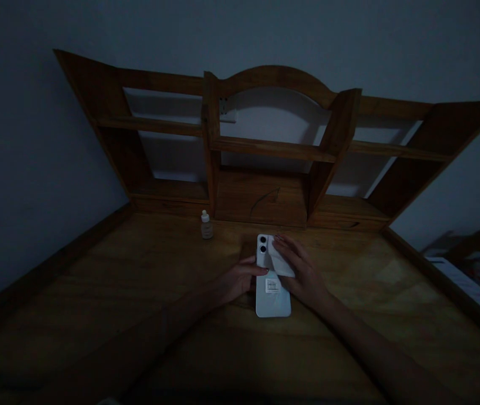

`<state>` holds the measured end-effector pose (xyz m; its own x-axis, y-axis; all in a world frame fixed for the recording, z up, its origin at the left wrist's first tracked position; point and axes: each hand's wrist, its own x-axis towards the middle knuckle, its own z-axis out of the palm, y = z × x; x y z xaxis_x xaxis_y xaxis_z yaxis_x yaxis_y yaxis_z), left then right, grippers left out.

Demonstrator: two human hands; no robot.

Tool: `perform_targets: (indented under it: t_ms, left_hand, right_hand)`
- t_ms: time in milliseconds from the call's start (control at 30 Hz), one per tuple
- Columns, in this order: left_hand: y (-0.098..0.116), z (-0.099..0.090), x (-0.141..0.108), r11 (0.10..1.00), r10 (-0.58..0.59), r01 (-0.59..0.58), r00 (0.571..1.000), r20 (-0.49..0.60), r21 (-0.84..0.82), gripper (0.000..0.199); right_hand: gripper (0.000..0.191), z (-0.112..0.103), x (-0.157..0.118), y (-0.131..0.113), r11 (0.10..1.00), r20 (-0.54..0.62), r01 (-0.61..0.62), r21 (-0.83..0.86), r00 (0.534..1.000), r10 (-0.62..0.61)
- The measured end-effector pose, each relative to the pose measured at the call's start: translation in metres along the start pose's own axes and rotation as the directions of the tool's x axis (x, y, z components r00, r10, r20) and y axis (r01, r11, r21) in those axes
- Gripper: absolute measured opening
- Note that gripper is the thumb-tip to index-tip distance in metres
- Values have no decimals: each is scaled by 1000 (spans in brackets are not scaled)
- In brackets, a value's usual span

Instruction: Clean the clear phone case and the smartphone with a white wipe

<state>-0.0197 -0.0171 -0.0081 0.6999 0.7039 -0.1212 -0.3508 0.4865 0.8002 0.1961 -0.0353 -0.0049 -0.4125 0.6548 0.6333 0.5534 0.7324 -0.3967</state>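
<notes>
A pale phone point(273, 304) with two dark camera lenses at its top left and a small printed label on its back is held over the wooden desk. My left hand point(237, 279) grips its left edge, the thumb lying across the back. Pressed against the upper right of the phone's back is a white cloth or tissue point(281, 264), with my right hand point(301, 273) closed over it. The fingers of my left hand under the phone are hidden.
A small clear bottle with a white cap point(206, 228) stands on the wooden desk point(159, 270), left of the phone. Behind is a wooden shelf unit point(273, 149) against the wall. White sheets point(471, 287) lie beyond the desk's right edge.
</notes>
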Motion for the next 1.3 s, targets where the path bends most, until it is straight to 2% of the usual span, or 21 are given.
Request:
perform_targets:
  t_ms: [233,367,500,800,1067,1300]
  left_hand:
    - [-1,-2,2,1000,29,-29,999,21,10,44]
    - [0,1,1,999,1,0,1000,-26,34,50]
    - [1,3,-1,996,-26,27,1000,-15,83,53]
    - [2,5,-3,998,-17,18,1000,-15,62,51]
    - [0,3,0,999,-14,15,1000,-26,37,48]
    - [-1,2,1,1000,-8,9,1000,-12,23,44]
  right_hand:
    - [70,-2,0,6,1000,75,18,-17,997,-17]
    - [79,-3,2,7,997,95,45,-63,995,-39]
    - [84,-4,3,4,994,112,47,-94,993,-37]
    - [77,-6,2,3,991,115,81,-104,991,-69]
    - [79,-2,2,2,994,122,46,-103,992,-33]
    - [72,0,0,7,994,94,46,-100,995,-37]
